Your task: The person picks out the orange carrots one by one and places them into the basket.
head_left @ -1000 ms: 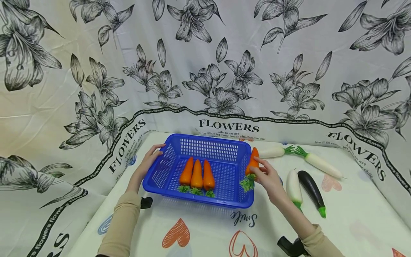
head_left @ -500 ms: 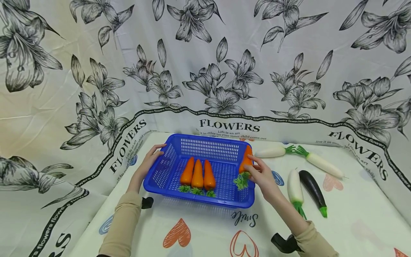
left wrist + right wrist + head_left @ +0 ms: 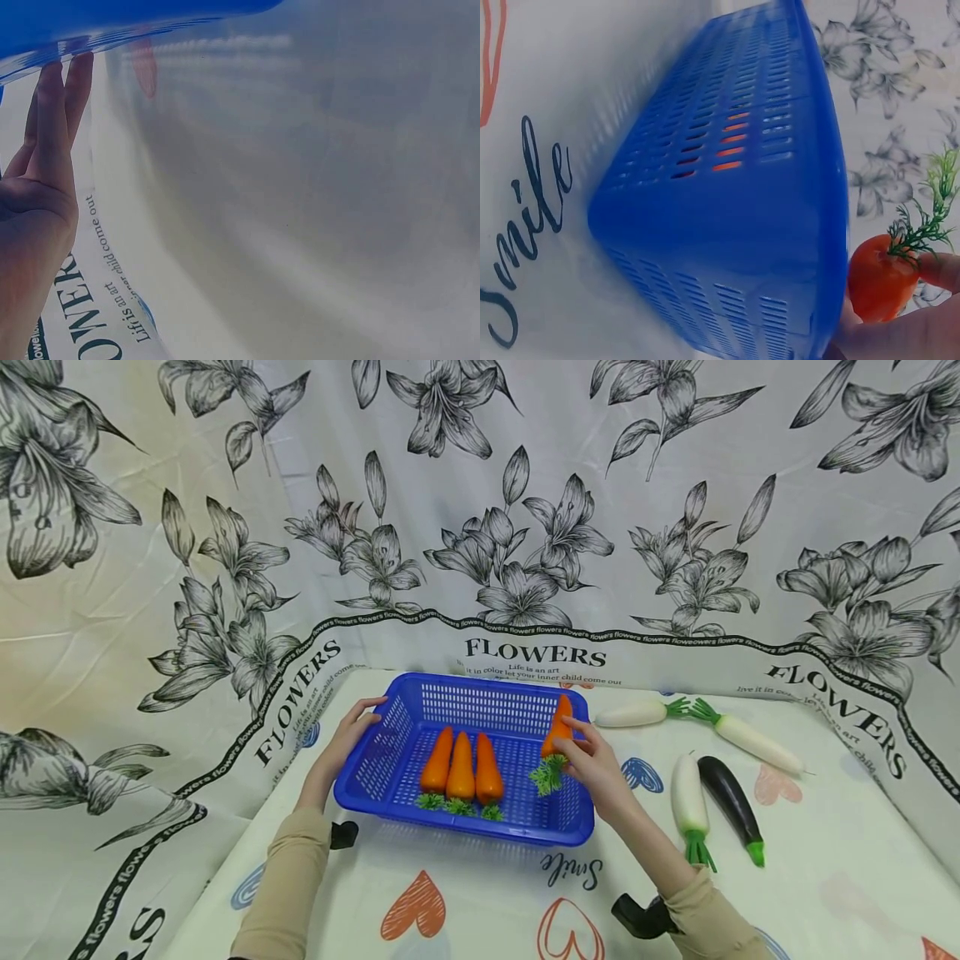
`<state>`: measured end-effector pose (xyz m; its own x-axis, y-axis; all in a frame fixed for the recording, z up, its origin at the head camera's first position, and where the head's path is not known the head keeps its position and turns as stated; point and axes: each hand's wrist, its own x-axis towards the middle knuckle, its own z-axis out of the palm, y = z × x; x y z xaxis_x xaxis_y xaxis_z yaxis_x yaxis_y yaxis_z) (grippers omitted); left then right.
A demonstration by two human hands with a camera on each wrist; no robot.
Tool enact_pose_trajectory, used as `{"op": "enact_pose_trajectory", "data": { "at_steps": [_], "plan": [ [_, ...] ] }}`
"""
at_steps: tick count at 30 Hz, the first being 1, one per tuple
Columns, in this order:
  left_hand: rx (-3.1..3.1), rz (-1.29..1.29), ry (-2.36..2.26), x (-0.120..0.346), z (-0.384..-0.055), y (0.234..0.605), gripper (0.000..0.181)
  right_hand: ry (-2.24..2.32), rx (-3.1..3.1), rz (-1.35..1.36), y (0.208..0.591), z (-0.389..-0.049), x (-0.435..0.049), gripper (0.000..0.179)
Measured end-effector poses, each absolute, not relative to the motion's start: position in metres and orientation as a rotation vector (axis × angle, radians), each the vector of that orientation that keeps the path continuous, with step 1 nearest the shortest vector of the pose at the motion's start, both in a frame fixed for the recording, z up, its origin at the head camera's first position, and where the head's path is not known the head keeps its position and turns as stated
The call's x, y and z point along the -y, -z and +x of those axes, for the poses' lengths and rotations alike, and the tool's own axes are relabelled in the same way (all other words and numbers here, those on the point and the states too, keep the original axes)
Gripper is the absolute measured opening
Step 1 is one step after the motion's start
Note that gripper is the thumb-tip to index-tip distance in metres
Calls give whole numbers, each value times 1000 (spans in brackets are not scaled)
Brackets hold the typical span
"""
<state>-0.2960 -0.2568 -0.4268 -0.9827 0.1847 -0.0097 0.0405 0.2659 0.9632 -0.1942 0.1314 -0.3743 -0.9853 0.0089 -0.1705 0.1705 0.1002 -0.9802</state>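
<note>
A blue plastic basket with slotted sides stands on the table. My left hand holds its left rim; in the left wrist view the fingers reach up to the rim. Three orange carrots lie side by side in the basket, leafy ends toward me. My right hand pinches another carrot over the basket's right end, its green top hanging forward. In the right wrist view this carrot shows past the basket's rim, with a thumb and fingertip close around its leafy end.
Right of the basket lie two white radishes with green tops almost meeting. Nearer me, another white radish lies beside a dark eggplant. A flower-printed curtain hangs behind the table.
My right hand has carried the carrot leftward, from the basket's right rim to over its inside. The left hand and the basket stay where they were.
</note>
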Motion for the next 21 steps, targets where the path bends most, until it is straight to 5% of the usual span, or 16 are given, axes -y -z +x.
{"op": "enact_pose_trajectory", "data": {
  "at_steps": [21],
  "plan": [
    [-2451, 232, -1789, 258, -301, 436, 45, 2098, -2060, 198, 392, -206, -108, 50]
  ]
}}
